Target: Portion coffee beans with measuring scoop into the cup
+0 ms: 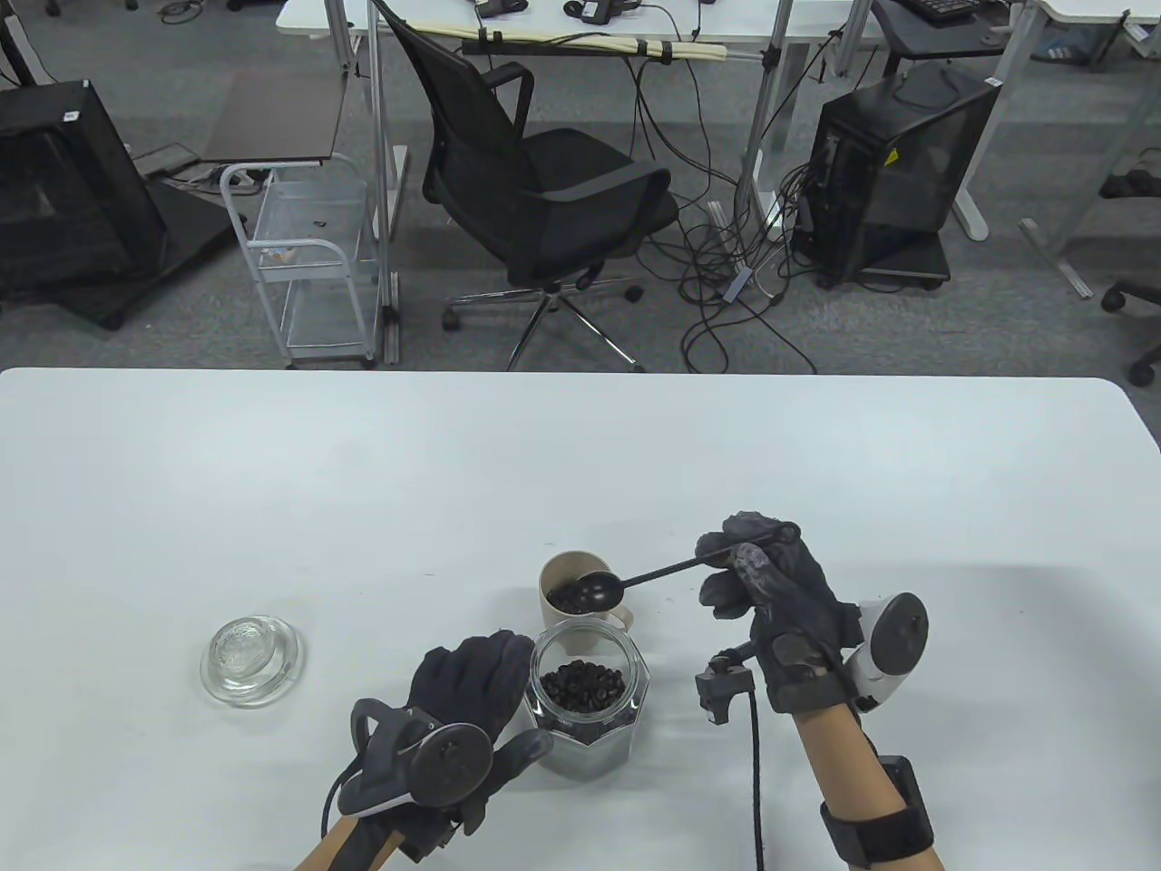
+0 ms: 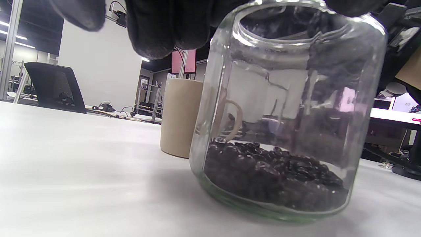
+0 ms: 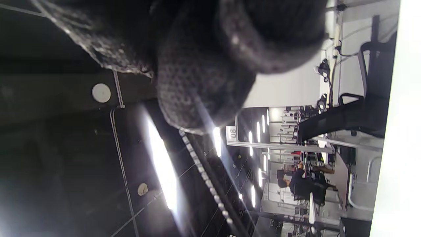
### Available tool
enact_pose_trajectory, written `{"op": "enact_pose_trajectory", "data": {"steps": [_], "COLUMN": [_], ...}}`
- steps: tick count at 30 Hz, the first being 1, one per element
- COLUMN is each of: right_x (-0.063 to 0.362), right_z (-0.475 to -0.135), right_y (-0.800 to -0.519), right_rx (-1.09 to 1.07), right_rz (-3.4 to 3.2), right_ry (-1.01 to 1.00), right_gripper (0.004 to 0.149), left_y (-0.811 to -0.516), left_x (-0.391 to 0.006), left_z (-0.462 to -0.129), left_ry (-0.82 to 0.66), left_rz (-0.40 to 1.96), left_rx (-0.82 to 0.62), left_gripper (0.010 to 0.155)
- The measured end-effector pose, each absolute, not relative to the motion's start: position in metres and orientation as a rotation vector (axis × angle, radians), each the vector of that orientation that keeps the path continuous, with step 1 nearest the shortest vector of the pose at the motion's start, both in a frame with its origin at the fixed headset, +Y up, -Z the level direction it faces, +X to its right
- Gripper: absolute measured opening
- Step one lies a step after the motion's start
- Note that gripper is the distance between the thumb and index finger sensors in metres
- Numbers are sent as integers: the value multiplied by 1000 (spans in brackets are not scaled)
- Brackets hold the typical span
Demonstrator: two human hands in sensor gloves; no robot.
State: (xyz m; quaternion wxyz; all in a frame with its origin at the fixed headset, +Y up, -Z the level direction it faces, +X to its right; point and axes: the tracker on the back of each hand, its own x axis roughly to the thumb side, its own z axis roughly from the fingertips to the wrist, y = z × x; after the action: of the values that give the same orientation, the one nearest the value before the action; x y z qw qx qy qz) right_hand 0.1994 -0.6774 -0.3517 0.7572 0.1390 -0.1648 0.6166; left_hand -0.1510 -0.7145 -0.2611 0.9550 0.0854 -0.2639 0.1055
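A beige cup with beans in it stands mid-table, just behind a clear glass jar holding dark coffee beans. My right hand grips the handle of a black measuring scoop, whose bowl sits tipped over the cup's mouth. My left hand holds the jar from its left side, fingers curled against the glass. In the left wrist view the jar fills the frame, beans covering its bottom, the cup behind it. The right wrist view shows only my gloved fingers and the ceiling.
A glass lid lies on the white table left of my left hand. A black office chair and desks stand beyond the far edge.
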Motion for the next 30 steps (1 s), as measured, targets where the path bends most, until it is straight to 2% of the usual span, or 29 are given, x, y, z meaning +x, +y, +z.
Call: {"op": "enact_pose_trajectory", "data": {"steps": [5, 11, 20, 30], "right_x": [203, 181, 140, 127], "right_z": [-353, -347, -322, -313], "right_y": [-685, -684, -670, -668], "right_rx": [338, 460, 732, 794], "right_rz": [1395, 1517, 1953, 2071], "right_ry": [-308, -231, -347, -356], "right_gripper": [44, 42, 42, 43], "left_y": [-715, -715, -714, -714], "left_x": [-151, -152, -152, -152], "left_z": [-261, -261, -261, -260], "left_ry": [-535, -534, -531, -532], "left_rz": [216, 213, 211, 207], "left_rx": [173, 173, 174, 174], "left_gripper": [88, 87, 87, 87]}}
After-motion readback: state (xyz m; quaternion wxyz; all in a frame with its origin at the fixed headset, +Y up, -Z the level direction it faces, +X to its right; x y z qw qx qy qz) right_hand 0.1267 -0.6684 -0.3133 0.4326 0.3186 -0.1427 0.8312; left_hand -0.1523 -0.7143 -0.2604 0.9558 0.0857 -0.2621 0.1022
